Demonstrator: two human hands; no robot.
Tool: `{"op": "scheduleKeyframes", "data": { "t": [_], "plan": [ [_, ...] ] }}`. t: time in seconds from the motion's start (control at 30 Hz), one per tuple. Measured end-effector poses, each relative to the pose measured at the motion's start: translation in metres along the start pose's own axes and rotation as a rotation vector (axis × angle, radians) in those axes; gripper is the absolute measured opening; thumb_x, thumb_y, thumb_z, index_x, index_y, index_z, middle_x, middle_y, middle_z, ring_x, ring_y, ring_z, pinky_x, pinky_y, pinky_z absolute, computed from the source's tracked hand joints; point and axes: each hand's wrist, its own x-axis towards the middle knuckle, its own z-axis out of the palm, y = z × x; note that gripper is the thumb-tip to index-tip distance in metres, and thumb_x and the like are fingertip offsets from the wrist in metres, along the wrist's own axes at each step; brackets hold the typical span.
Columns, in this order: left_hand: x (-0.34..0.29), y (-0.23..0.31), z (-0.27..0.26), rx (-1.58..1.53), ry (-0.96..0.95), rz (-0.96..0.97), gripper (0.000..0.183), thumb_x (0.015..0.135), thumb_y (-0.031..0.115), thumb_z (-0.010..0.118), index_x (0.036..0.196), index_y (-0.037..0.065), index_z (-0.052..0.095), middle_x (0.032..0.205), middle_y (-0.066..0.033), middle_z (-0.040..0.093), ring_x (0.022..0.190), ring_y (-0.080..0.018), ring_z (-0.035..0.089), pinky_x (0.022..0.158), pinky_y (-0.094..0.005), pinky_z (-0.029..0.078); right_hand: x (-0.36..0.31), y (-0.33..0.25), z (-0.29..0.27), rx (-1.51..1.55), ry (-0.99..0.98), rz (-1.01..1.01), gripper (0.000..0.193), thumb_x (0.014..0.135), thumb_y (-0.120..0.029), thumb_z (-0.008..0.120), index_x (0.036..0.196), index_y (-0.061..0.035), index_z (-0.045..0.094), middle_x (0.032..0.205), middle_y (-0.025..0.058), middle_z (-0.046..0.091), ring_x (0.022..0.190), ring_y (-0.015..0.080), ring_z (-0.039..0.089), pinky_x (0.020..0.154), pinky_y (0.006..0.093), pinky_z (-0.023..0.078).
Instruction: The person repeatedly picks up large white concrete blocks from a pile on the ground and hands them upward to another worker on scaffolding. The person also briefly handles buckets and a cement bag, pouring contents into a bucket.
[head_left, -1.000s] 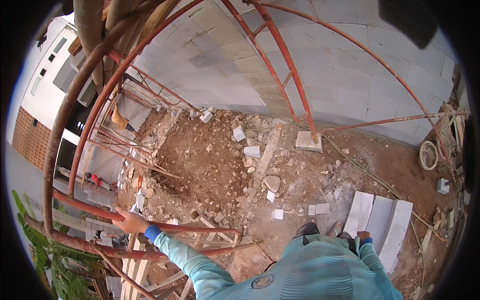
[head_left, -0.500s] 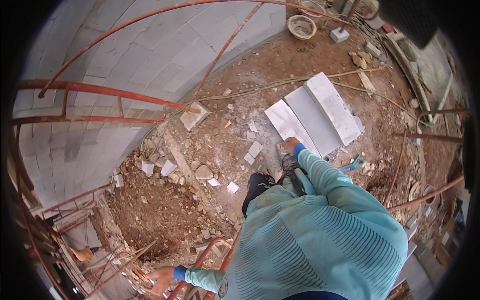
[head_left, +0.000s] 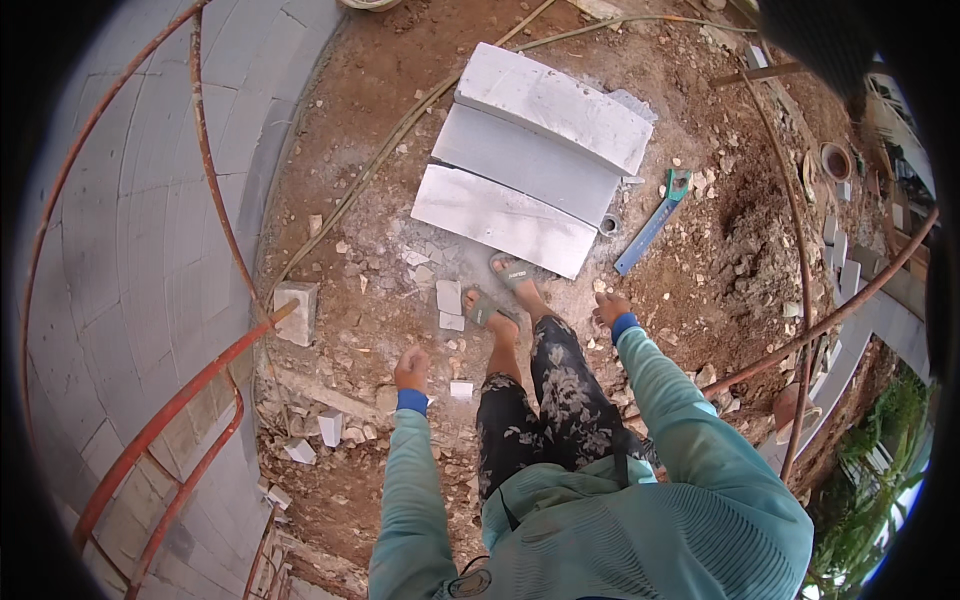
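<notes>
My left hand [head_left: 411, 369] hangs over the rubble-strewn ground with its fingers loosely bent and nothing in them. On the other side of my legs, my right hand [head_left: 610, 309] is empty too, its fingers relaxed and slightly apart. Beyond my feet lie large pale blocks: a near flat one [head_left: 515, 220], a greyer middle one [head_left: 525, 163] and a taller far one [head_left: 560, 103]. A handsaw [head_left: 650, 225] with a blue blade and green handle rests on the soil right of them. Neither hand touches the blocks or the saw.
Red scaffold tubing [head_left: 170, 425] stands at left before a grey block wall [head_left: 130, 200]. A rusty tube [head_left: 830, 320] slants across the right side. Beside the wall sits a small block [head_left: 297, 314]. A hose [head_left: 375, 155] crosses the ground behind the large blocks.
The view has turned, bringing the blocks and saw nearer the middle. My left hand has come from the lower left scaffold to the front. My right hand is now farther from the blocks.
</notes>
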Motion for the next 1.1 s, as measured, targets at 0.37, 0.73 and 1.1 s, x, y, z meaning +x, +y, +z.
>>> {"op": "scheduleKeyframes", "data": {
  "t": [0.37, 0.73, 1.1],
  "plan": [
    [0.408, 0.048, 0.093, 0.081, 0.106, -0.110, 0.058, 0.100, 0.035, 0.062, 0.146, 0.004, 0.047, 0.145, -0.0168, 0.050, 0.132, -0.0276, 0.050, 0.107, -0.0409, 0.043, 0.270, 0.087, 0.043, 0.320, 0.273, 0.203, 0.077, 0.097, -0.060, 0.042, 0.149, -0.0042, 0.041, 0.137, 0.0230, 0.056, 0.113, 0.0360, 0.059, 0.091, 0.0488, 0.048],
    [0.511, 0.051, 0.186, 0.442, 0.186, 0.163, 0.062, 0.100, 0.050, 0.052, 0.130, -0.004, 0.062, 0.128, -0.0163, 0.064, 0.116, -0.0248, 0.060, 0.103, -0.0319, 0.041, 0.342, 0.055, 0.100, 0.598, 0.584, 0.066, 0.092, 0.093, -0.065, 0.052, 0.141, 0.0121, 0.044, 0.139, 0.0240, 0.053, 0.125, 0.0330, 0.055, 0.108, 0.0388, 0.040],
    [0.409, 0.171, 0.171, 0.595, 0.130, 0.070, 0.060, 0.092, 0.048, 0.064, 0.123, -0.004, 0.067, 0.120, -0.0192, 0.069, 0.102, -0.0267, 0.066, 0.090, -0.0358, 0.049, 0.276, 0.001, 0.013, -0.101, 0.559, 0.054, 0.068, 0.091, -0.051, 0.055, 0.110, 0.0131, 0.067, 0.098, 0.0254, 0.070, 0.088, 0.0334, 0.066, 0.083, 0.0424, 0.049]
  ]
}}
